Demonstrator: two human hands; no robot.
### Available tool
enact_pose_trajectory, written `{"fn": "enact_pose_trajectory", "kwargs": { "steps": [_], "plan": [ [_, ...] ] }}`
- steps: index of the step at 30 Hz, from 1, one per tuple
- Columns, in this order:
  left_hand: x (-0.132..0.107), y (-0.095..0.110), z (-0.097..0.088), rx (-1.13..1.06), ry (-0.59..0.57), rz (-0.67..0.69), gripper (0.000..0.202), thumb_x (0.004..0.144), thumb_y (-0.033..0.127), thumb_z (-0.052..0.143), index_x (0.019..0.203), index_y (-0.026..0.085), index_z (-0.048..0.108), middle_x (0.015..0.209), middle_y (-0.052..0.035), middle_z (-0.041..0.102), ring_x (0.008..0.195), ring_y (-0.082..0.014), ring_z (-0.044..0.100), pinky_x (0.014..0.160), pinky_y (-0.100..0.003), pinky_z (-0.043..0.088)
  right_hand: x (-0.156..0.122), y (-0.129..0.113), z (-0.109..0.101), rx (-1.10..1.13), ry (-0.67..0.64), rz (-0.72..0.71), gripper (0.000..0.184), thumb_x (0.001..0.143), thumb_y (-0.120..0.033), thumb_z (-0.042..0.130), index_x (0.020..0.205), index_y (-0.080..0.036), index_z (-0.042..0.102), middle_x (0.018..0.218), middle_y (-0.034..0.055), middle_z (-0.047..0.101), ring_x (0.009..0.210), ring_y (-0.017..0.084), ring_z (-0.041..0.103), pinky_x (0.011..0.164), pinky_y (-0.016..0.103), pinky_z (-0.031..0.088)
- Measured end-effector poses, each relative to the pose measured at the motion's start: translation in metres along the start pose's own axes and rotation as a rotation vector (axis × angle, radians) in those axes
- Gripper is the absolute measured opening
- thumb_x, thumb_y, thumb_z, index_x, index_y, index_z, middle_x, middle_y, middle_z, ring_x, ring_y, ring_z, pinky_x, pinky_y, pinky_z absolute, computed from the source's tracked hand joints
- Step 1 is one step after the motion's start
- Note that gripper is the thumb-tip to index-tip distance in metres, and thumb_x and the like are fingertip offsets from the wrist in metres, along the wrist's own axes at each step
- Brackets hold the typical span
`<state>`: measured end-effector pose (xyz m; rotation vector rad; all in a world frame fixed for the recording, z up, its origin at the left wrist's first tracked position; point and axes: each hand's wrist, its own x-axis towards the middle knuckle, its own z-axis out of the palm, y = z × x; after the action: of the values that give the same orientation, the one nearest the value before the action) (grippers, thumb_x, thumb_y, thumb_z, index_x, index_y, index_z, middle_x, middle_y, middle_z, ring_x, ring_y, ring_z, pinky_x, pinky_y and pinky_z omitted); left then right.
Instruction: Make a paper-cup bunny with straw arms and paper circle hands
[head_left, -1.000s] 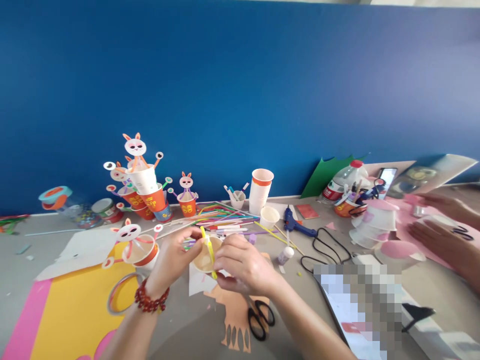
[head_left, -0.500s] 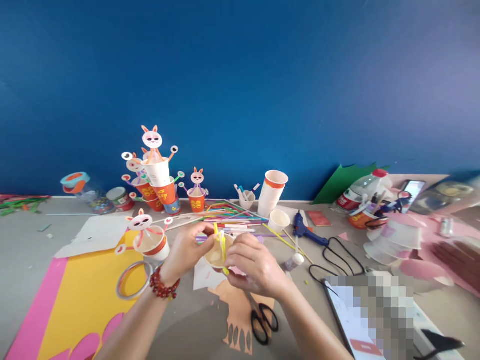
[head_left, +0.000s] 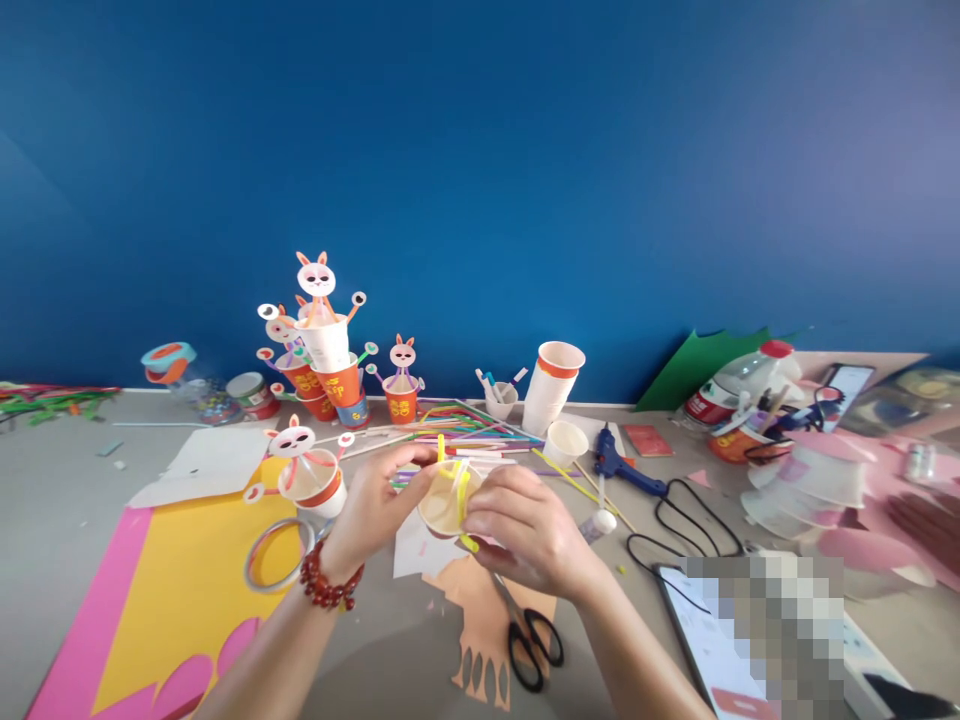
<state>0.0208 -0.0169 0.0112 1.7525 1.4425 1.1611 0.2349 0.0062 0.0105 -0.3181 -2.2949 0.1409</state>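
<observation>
Both my hands hold a small paper cup (head_left: pixel 442 510) tipped so its open mouth faces me, just above the table. My left hand (head_left: pixel 375 510), with a red bead bracelet at the wrist, grips the cup's left side. My right hand (head_left: pixel 521 530) closes round its right side and pinches a yellow straw (head_left: pixel 461 495) that crosses the cup's mouth. Black scissors (head_left: pixel 534 640) lie on orange paper cut-outs (head_left: pixel 480 630) right below my hands.
Finished rabbit cups (head_left: pixel 322 350) stand at the back left, one (head_left: pixel 307 475) beside a tape roll (head_left: pixel 271 555) on yellow paper. Coloured straws (head_left: pixel 465 430), stacked cups (head_left: pixel 551 385), a blue glue gun (head_left: pixel 622 468) and a bottle (head_left: pixel 735 385) crowd the back. Pink cups sit right.
The view has shifted left and up, so everything sits further right. The other person's hands at the right have left view. My hands keep hold of the cup and straw.
</observation>
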Motion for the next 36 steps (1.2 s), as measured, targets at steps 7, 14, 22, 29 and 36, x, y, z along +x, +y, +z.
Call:
{"fn": "enact_pose_trajectory", "kwargs": {
  "steps": [7, 14, 22, 29, 36],
  "plan": [
    [-0.002, -0.012, -0.007, -0.172, -0.174, 0.097, 0.050, 0.085, 0.044, 0.066, 0.130, 0.024, 0.056, 0.138, -0.0097, 0.057, 0.127, -0.0285, 0.052, 0.106, -0.041, 0.044, -0.006, 0.007, 0.001, 0.082, 0.078, 0.048, 0.011, 0.085, -0.018, 0.067, 0.095, -0.022, 0.064, 0.088, 0.0046, 0.072, 0.083, 0.019, 0.063, 0.076, 0.034, 0.052],
    [-0.002, -0.014, 0.012, -0.187, -0.276, 0.107, 0.085, 0.070, 0.036, 0.083, 0.142, 0.025, 0.038, 0.148, -0.0120, 0.045, 0.136, -0.0322, 0.041, 0.113, -0.045, 0.035, -0.007, 0.008, 0.002, 0.117, 0.170, 0.118, 0.012, 0.082, -0.019, 0.071, 0.093, -0.022, 0.065, 0.085, 0.0049, 0.071, 0.078, 0.021, 0.063, 0.073, 0.036, 0.051],
    [-0.003, -0.017, 0.024, -0.391, -0.285, 0.056, 0.078, 0.070, 0.032, 0.081, 0.138, 0.023, 0.043, 0.139, -0.0118, 0.052, 0.129, -0.0325, 0.048, 0.107, -0.044, 0.041, -0.006, 0.004, 0.002, 0.114, 0.135, 0.174, 0.008, 0.084, -0.018, 0.068, 0.090, -0.022, 0.065, 0.083, 0.0047, 0.071, 0.076, 0.021, 0.062, 0.071, 0.036, 0.049],
    [-0.002, -0.023, 0.027, -0.618, -0.302, 0.019, 0.067, 0.068, 0.041, 0.083, 0.126, 0.021, 0.056, 0.126, -0.0108, 0.063, 0.119, -0.0329, 0.056, 0.101, -0.042, 0.045, -0.006, 0.002, 0.001, 0.154, 0.155, 0.139, 0.014, 0.085, -0.019, 0.070, 0.098, -0.021, 0.064, 0.088, 0.0054, 0.071, 0.081, 0.022, 0.063, 0.076, 0.039, 0.049],
    [-0.009, -0.048, 0.051, -0.978, -0.388, -0.117, 0.086, 0.061, 0.075, 0.067, 0.123, 0.015, 0.060, 0.121, -0.0186, 0.066, 0.115, -0.0404, 0.060, 0.095, -0.052, 0.048, -0.011, -0.003, 0.003, 0.156, 0.521, 0.344, 0.022, 0.088, -0.028, 0.065, 0.109, -0.021, 0.062, 0.099, 0.0102, 0.064, 0.096, 0.027, 0.061, 0.083, 0.043, 0.050]
  ]
}}
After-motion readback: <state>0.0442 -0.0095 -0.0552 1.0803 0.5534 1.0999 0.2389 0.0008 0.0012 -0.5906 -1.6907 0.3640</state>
